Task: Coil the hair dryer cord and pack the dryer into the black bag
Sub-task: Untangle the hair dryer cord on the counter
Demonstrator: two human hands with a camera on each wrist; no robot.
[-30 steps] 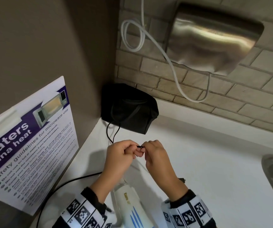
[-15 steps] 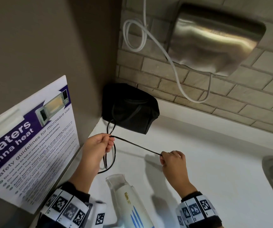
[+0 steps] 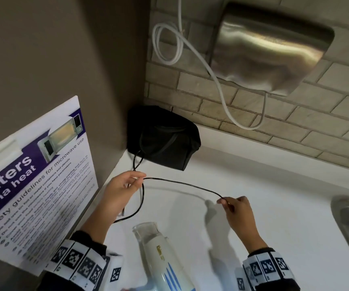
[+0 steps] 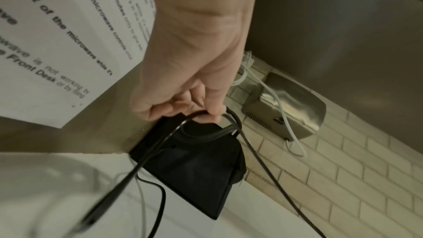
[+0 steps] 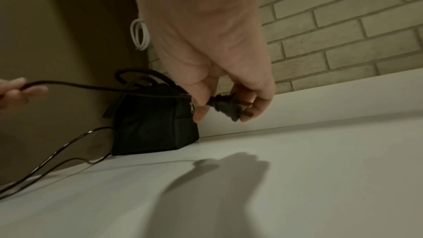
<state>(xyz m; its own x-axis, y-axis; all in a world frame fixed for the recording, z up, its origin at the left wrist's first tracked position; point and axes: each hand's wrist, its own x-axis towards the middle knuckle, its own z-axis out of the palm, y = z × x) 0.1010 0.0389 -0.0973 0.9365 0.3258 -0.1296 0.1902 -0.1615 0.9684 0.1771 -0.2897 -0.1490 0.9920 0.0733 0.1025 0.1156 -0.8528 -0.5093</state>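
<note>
Fingers: our right hand (image 5: 213, 86) pinches the plug (image 5: 225, 107), our left hand (image 3: 123, 189) grips loops of cord (image 3: 182, 183) | Near: hair dryer (image 3: 161, 255) lies unpacked on the counter (image 3: 274, 206) | Progress: coiling partly done, we judge; packing remains | Far: black bag (image 3: 163, 139) in the corner.

White hair dryer (image 3: 163, 261) with blue stripes lay on the counter, nozzle toward the wall; its thin black cord (image 3: 182, 184) hung partly looped above the surface, plug (image 5: 225, 107) at one end; black bag (image 3: 165, 141) sat in the corner, handles up.
</note>
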